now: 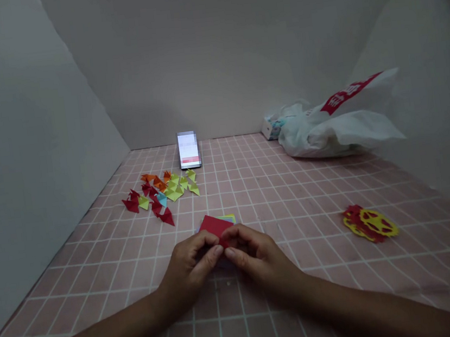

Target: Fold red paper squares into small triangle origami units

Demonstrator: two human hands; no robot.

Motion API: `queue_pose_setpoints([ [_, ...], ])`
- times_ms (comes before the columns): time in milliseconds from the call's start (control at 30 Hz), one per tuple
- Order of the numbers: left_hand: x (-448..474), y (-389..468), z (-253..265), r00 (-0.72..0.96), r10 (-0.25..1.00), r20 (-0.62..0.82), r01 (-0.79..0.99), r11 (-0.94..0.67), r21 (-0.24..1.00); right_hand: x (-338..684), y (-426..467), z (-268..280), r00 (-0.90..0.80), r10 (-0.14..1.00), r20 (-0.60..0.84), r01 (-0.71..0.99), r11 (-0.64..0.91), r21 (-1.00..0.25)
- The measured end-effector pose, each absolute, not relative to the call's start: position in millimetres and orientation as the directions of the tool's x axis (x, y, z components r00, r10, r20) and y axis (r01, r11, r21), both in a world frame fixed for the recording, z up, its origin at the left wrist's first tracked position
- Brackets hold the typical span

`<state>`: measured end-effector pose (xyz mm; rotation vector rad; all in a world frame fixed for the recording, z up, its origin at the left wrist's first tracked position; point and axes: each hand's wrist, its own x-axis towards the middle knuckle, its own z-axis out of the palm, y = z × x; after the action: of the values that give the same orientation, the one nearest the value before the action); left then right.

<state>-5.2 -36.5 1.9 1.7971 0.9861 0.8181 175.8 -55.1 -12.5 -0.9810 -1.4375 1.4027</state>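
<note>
A sheet of red paper (214,226) is pinched between my two hands at the middle of the table, one corner pointing away from me. My left hand (195,259) grips its near left edge with thumb and forefinger. Close beside it, my right hand (255,249) pinches the near right edge, the two thumb tips almost touching. Behind and under the red sheet, a stack of coloured paper (230,218) shows a yellow and a bluish edge; the rest of it is hidden by the hands and the red sheet.
Several folded paper cranes (162,192) in red, orange, yellow and blue lie at the back left. Behind them a phone (188,150) stands upright. Red and yellow paper cutouts (371,222) lie on the right. A white plastic bag (327,131) and a small box (270,128) sit at the back right.
</note>
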Motion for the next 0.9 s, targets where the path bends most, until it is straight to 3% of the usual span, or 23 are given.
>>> queue_pose_setpoints([
  [600,-3.9,-34.1,2.4,0.388,0.918,0.079,0.167,-0.154,0.974,175.8,-52.7,-11.9,-0.338,0.939,0.063,-0.205,-0.008,-0.979],
  [900,-4.6,-34.3,-0.9,0.418,0.909,-0.007,0.113,-0.044,0.993,177.7,-51.6,-11.6,-0.276,0.959,0.067,-0.074,0.048,-0.996],
])
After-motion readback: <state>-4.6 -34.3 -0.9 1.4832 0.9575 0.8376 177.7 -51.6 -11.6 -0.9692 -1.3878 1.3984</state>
